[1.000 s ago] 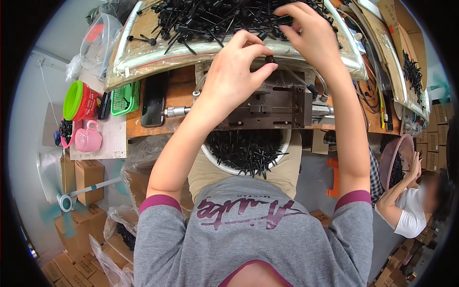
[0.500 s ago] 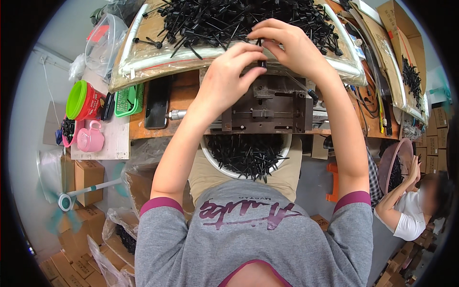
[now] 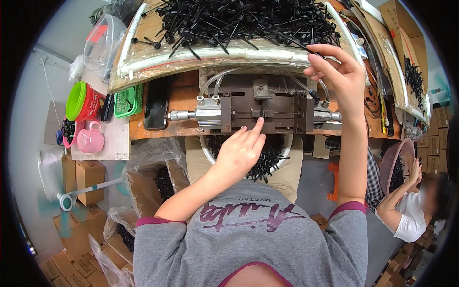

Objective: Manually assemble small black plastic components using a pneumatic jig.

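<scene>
My left hand (image 3: 241, 150) is at the front of a dark metal fixture (image 3: 244, 123). Its index finger is stretched out, with the tip at a small black piece in the fixture's central block (image 3: 268, 114); the other fingers are loosely extended and grip nothing visible. Raised at the right edge of the pile of black plastic thin-stemmed parts (image 3: 248, 24), my right hand (image 3: 339, 71) pinches one dark stem (image 3: 316, 54) between thumb and index finger. The held part's far end merges with the pile.
Silver cylinders (image 3: 209, 116) with clear hoses flank the fixture. A white-rimmed tub (image 3: 288, 143) of black parts sits between my legs. A phone (image 3: 157, 103), green basket (image 3: 129, 101) and pink cup (image 3: 90, 137) stand left. Another person (image 3: 406, 210) works at right beside a pink basin (image 3: 405, 148).
Both hands were together over the fixture's back edge around a black part. The left has come down to the fixture's front, index finger extended; the right has moved right to the pile.
</scene>
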The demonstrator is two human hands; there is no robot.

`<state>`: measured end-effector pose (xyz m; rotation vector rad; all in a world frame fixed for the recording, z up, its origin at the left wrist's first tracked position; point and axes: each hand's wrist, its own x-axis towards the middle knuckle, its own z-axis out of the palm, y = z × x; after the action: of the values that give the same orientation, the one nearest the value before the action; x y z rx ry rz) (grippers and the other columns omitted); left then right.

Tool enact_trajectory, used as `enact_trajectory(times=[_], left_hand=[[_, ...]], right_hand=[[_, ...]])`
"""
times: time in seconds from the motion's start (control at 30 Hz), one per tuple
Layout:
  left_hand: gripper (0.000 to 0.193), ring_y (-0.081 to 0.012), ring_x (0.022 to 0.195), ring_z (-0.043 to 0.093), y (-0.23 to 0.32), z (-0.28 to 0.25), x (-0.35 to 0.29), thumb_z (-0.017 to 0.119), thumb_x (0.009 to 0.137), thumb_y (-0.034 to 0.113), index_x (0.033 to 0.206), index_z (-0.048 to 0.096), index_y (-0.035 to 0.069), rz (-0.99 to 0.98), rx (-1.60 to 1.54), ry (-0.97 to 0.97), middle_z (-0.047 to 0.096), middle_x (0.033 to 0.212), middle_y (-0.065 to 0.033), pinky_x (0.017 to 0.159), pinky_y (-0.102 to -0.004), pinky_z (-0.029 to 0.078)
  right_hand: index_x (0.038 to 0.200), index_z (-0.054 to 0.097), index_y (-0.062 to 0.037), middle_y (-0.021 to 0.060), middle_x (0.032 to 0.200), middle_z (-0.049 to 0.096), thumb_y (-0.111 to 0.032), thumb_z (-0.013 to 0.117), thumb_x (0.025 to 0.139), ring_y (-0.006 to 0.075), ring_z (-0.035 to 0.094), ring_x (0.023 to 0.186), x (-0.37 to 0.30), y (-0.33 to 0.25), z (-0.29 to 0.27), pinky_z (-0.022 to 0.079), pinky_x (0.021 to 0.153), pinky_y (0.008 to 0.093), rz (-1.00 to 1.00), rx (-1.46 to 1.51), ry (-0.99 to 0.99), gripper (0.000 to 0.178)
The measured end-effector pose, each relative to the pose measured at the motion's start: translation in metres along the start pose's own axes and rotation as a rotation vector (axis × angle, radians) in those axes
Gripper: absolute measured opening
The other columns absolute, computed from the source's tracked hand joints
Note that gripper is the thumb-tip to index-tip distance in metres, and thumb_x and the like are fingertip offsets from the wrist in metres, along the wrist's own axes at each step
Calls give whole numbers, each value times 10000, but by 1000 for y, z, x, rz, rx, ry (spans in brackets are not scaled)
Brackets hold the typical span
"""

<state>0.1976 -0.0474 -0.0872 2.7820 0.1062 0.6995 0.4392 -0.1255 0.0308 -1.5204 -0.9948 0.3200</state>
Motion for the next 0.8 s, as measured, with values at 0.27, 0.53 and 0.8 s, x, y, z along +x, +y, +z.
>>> enact_trajectory(times=[0.27,0.53,0.8], left_hand=[[186,-235,683,678,-1,8,19,734,786,114,933,653,35,-40,95,-100,652,1302,-213,663,-345,550],[219,-266,692,708,-5,-13,27,760,819,172,987,670,64,-93,-21,-159,704,1198,-148,617,-355,568],[73,-271,829,671,-92,-86,133,732,843,172,860,733,100,-187,340,496,671,845,-56,696,-397,547]], right_hand=[[1268,625,72,161,1161,696,-72,614,983,257,722,1050,-41,-12,9,611,826,302,136,347,19,321],[1039,676,4,98,1123,646,36,762,820,171,691,969,-98,11,23,579,750,272,-17,-211,-45,237],[1028,639,-39,142,1353,608,-44,755,790,315,685,990,-140,55,53,565,829,383,-295,-651,-203,265]])
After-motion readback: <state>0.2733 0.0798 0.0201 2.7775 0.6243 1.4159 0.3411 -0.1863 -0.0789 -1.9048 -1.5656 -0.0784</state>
